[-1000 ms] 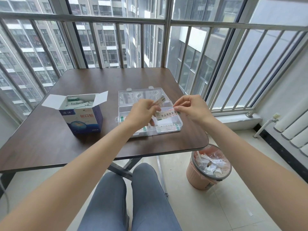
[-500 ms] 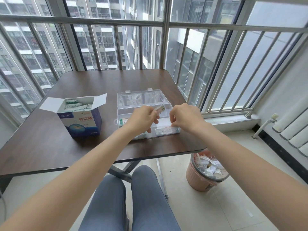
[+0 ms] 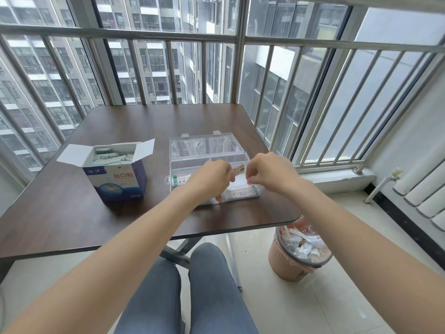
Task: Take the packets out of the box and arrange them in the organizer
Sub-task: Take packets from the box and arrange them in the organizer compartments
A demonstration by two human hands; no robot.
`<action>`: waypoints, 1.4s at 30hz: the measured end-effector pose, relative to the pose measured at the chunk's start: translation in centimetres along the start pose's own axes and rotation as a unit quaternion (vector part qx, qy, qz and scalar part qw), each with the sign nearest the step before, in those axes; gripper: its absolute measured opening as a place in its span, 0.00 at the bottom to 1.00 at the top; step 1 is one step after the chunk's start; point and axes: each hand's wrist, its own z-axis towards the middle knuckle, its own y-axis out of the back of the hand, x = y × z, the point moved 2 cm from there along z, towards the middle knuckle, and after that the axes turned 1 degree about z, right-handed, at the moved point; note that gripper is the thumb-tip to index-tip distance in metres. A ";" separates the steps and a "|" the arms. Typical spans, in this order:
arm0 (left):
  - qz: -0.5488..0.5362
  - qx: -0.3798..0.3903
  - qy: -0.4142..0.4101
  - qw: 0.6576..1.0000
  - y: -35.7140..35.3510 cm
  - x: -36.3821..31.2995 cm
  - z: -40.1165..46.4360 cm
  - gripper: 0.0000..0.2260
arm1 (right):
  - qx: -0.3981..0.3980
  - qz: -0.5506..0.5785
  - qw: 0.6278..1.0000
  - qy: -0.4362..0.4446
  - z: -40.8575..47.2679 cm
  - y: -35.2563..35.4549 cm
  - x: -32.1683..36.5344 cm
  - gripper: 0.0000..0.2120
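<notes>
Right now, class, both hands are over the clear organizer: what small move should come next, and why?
Probably lower the packet flat into the organizer and let go. The left hand and right hand both pinch it just above the front compartment, and the box beside it is open with more packets waiting.

i see a dark wooden table (image 3: pixel 125 131) by barred windows (image 3: pixel 168 56), pale floor tiles (image 3: pixel 313 309), a radiator (image 3: pixel 426 189), a pink bin (image 3: pixel 292 263), daylight.

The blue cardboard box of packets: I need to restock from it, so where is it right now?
In the head view, the blue cardboard box stands open on the brown table's left half, left of the clear plastic organizer and apart from it.
</notes>
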 end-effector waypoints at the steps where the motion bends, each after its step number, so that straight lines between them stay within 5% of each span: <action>1: -0.025 -0.008 -0.006 1.000 0.2 0.0 -0.2 0.13 | -0.016 0.070 0.997 -0.013 -0.2 0.3 -0.3 0.03; 5: -0.105 -0.006 -0.038 0.994 1.1 -0.4 -1.0 0.12 | -0.025 0.380 0.924 -0.036 -1.2 1.5 -0.7 0.07; 9: -0.160 -0.014 -0.040 0.986 1.3 -0.6 -1.1 0.09 | -0.056 0.453 0.889 -0.035 -1.3 1.8 -0.8 0.04; 13: -0.105 -0.072 -0.010 0.992 1.1 -0.2 -0.5 0.01 | -0.040 0.334 0.940 -0.054 -0.6 1.1 -1.1 0.04; 17: 0.018 -0.033 0.003 0.999 0.3 -0.6 0.0 0.01 | -0.023 0.135 0.989 -0.062 -0.7 0.2 -0.7 0.04; 24: 0.179 0.008 -0.023 0.984 -0.1 -1.5 0.8 0.10 | 0.008 -0.096 0.995 0.016 0.1 0.1 0.9 0.07; 42: 0.196 0.023 -0.053 0.979 0.6 -1.7 0.0 0.07 | 0.051 -0.102 0.992 0.051 0.0 0.5 0.8 0.06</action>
